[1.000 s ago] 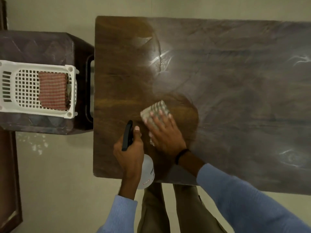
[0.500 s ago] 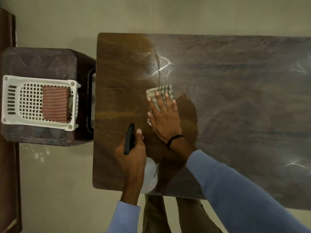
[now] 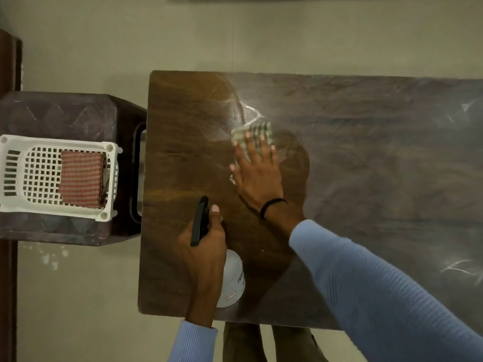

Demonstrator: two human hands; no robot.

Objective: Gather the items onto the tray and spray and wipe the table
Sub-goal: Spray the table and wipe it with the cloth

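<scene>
My right hand (image 3: pixel 257 173) lies flat, fingers spread, pressing a green checked cloth (image 3: pixel 254 133) onto the dark wooden table (image 3: pixel 379 163). The cloth's far edge shows beyond my fingertips. My left hand (image 3: pixel 206 246) grips a white spray bottle (image 3: pixel 232 280) with a black nozzle (image 3: pixel 200 220), held over the table's near left corner. The table's left part looks dark and wet; the rest carries a pale hazy film with white streaks.
A white plastic tray (image 3: pixel 15 168) holding a folded red striped cloth (image 3: pixel 81 178) sits on a dark stool (image 3: pixel 65 111) left of the table. Beige floor surrounds the table. A dark wooden edge (image 3: pixel 7 283) runs along the far left.
My right hand has slid the checked cloth away from me across the table, widening the dark wiped patch. My left hand has stayed put with the bottle.
</scene>
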